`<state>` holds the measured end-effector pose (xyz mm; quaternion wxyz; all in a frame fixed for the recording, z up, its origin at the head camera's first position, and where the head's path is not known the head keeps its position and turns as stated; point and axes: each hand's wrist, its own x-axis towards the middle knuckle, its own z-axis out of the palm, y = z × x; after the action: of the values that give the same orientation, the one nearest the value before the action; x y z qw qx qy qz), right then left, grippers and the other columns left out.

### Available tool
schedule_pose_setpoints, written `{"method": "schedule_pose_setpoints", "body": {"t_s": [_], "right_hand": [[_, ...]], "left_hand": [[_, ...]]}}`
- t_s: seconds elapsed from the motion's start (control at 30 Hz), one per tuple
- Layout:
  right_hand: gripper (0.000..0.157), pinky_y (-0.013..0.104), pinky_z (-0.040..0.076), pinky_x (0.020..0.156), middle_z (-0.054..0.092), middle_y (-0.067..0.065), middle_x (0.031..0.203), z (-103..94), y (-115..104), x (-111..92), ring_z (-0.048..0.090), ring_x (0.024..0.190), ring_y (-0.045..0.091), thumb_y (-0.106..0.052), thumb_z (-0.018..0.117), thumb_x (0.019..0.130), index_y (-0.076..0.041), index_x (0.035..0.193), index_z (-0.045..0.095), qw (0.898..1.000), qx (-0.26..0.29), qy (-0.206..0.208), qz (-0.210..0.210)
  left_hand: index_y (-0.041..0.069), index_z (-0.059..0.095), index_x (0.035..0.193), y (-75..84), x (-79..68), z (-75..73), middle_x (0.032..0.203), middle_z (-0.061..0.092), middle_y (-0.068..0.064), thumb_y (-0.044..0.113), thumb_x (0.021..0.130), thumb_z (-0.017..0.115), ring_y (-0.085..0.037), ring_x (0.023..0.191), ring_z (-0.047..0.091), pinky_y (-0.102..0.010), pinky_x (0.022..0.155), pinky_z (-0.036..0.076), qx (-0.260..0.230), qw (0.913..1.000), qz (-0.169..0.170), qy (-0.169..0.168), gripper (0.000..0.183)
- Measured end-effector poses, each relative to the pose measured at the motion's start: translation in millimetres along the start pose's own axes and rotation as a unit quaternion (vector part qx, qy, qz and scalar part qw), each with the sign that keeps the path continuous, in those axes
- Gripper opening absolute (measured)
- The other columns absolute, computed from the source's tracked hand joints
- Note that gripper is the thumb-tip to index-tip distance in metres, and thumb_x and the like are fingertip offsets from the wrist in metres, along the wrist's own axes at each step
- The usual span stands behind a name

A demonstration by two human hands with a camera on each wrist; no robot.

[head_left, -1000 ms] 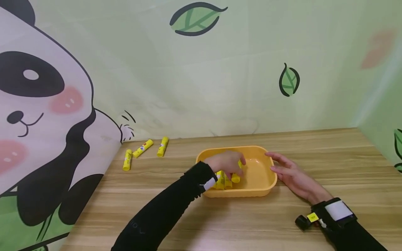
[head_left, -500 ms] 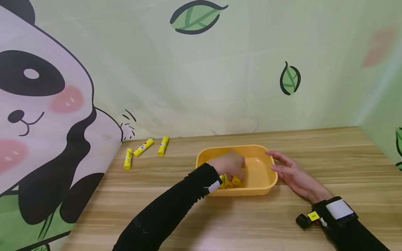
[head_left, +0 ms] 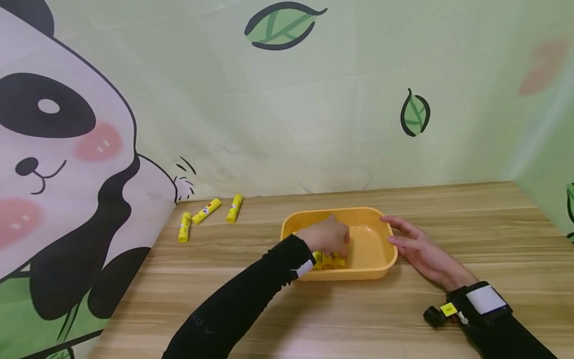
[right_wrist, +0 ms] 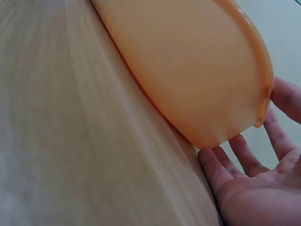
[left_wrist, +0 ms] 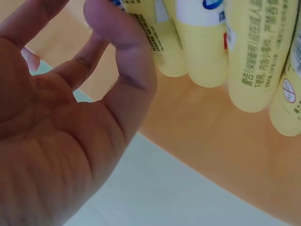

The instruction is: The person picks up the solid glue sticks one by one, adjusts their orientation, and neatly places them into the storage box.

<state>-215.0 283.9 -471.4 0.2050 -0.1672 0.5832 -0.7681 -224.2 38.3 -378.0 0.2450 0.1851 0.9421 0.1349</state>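
Note:
Several yellow glue sticks (head_left: 327, 262) lie side by side in the left half of an orange plastic tray (head_left: 369, 249). My left hand (head_left: 326, 237) is over them inside the tray, fingers loosely bent. In the left wrist view its thumb passes in front of the nearest glue stick (left_wrist: 169, 61), with a gap between thumb and fingers; the fingertips run out of frame. At the tray's right end my right hand (head_left: 421, 254) rests its fingertips on the outer wall and rim, fingers extended. The right wrist view shows the fingers (right_wrist: 214, 167) touching the wall from outside.
Three more glue sticks, a left one (head_left: 184, 227), a slanted one (head_left: 207, 211) and a right one (head_left: 234, 208), lie at the table's back left. A printed panda backdrop (head_left: 269, 124) stands behind the wooden table (head_left: 358, 319).
The glue stick under my left hand has gone from tilted and gripped to lying flat beside the others. My right hand has stayed at the tray's end.

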Motion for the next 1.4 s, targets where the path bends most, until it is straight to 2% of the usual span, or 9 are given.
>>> {"method": "schedule_pose_setpoints", "body": {"t_s": [0.13, 0.23, 0.37, 0.53, 0.77, 0.97, 1.03, 1.2, 1.4], "right_hand": [[0.053, 0.026, 0.044, 0.098, 0.014, 0.01, 0.153, -0.5, 0, -1, 0.037, 0.132, 0.023, -0.009, 0.048, 0.1, -0.006, 0.149, 0.027, 1.0, -0.001, -0.002, 0.004], [0.053, 0.026, 0.044, 0.098, 0.015, 0.009, 0.153, -0.4, 0, -1, 0.038, 0.131, 0.021, -0.009, 0.048, 0.1, -0.006, 0.149, 0.027, 1.0, 0.0, 0.0, 0.006], [0.053, 0.025, 0.043, 0.098, 0.014, 0.009, 0.153, 0.6, -1, -1, 0.038, 0.131, 0.02, -0.01, 0.049, 0.1, -0.006, 0.149, 0.027, 1.0, -0.001, 0.001, 0.008], [0.054, 0.026, 0.044, 0.098, 0.013, 0.01, 0.154, 1.9, -2, 1, 0.035, 0.132, 0.023, -0.011, 0.049, 0.1, -0.007, 0.149, 0.027, 1.0, -0.011, 0.004, 0.014], [0.053, 0.028, 0.044, 0.098, 0.011, 0.01, 0.155, 1.6, -1, 0, 0.035, 0.133, 0.026, -0.011, 0.047, 0.101, -0.007, 0.149, 0.027, 1.0, -0.015, 0.005, 0.017], [0.053, 0.029, 0.044, 0.098, 0.012, 0.01, 0.154, 2.7, -2, 0, 0.036, 0.133, 0.024, -0.011, 0.049, 0.1, -0.008, 0.149, 0.027, 1.0, -0.015, 0.005, 0.012], [0.053, 0.028, 0.044, 0.098, 0.012, 0.01, 0.154, 2.9, -2, 0, 0.037, 0.132, 0.023, -0.011, 0.049, 0.1, -0.008, 0.149, 0.028, 1.0, -0.015, 0.007, 0.011], [0.053, 0.028, 0.044, 0.098, 0.012, 0.01, 0.154, 3.2, -3, 0, 0.037, 0.132, 0.023, -0.011, 0.05, 0.1, -0.008, 0.149, 0.028, 1.0, -0.016, 0.01, 0.014], [0.054, 0.028, 0.044, 0.098, 0.011, 0.01, 0.155, 4.1, -1, -2, 0.035, 0.133, 0.023, -0.01, 0.048, 0.1, -0.006, 0.149, 0.026, 1.0, -0.014, 0.005, 0.009]], "left_hand": [[0.015, 0.063, 0.111, -1.4, 2.4, 0.5, 0.104, 0.046, -0.002, 0.025, 0.089, 0.069, -0.017, 0.091, 0.047, -0.026, 0.071, 0.044, 0.032, 0.9994, 0.012, 0.006, 0.025], [0.015, 0.062, 0.113, -2.6, 3.6, -1.1, 0.104, 0.047, -0.002, 0.026, 0.092, 0.066, -0.017, 0.09, 0.048, -0.025, 0.073, 0.044, 0.027, 0.9993, 0.026, 0.009, 0.025], [0.014, 0.062, 0.116, -4.8, 2.2, -7.6, 0.102, 0.052, -0.002, 0.025, 0.094, 0.063, -0.015, 0.084, 0.052, -0.023, 0.072, 0.044, 0.005, 0.9976, 0.066, 0.023, 0.025], [0.011, 0.064, 0.115, -8.6, -5.7, -21.7, 0.099, 0.06, -0.003, 0.021, 0.094, 0.063, -0.016, 0.085, 0.053, -0.022, 0.072, 0.045, -0.04, 0.9913, 0.105, 0.069, 0.023], [0.012, 0.064, 0.117, -20.1, -9.7, -28.4, 0.103, 0.059, -0.002, 0.021, 0.095, 0.061, -0.016, 0.087, 0.054, -0.023, 0.072, 0.046, -0.091, 0.9856, 0.115, 0.084, 0.024], [0.015, 0.063, 0.117, -37.5, -13.8, -32.7, 0.104, 0.058, -0.002, 0.022, 0.096, 0.06, -0.02, 0.087, 0.057, -0.026, 0.071, 0.049, -0.123, 0.9789, 0.121, 0.11, 0.023], [0.018, 0.062, 0.117, -45.7, -16.3, -35.7, 0.104, 0.057, -0.003, 0.023, 0.097, 0.059, -0.025, 0.088, 0.058, -0.029, 0.071, 0.051, -0.147, 0.9755, 0.115, 0.117, 0.022], [0.015, 0.063, 0.117, -67.1, -23.4, -46.1, 0.103, 0.058, -0.006, 0.022, 0.098, 0.056, -0.035, 0.091, 0.058, -0.033, 0.068, 0.052, -0.195, 0.9624, 0.107, 0.155, 0.021], [0.013, 0.062, 0.117, -93.3, -37.8, -54.4, 0.103, 0.06, -0.007, 0.021, 0.098, 0.056, -0.038, 0.087, 0.059, -0.036, 0.067, 0.053, -0.236, 0.9432, 0.102, 0.211, 0.021]]}}
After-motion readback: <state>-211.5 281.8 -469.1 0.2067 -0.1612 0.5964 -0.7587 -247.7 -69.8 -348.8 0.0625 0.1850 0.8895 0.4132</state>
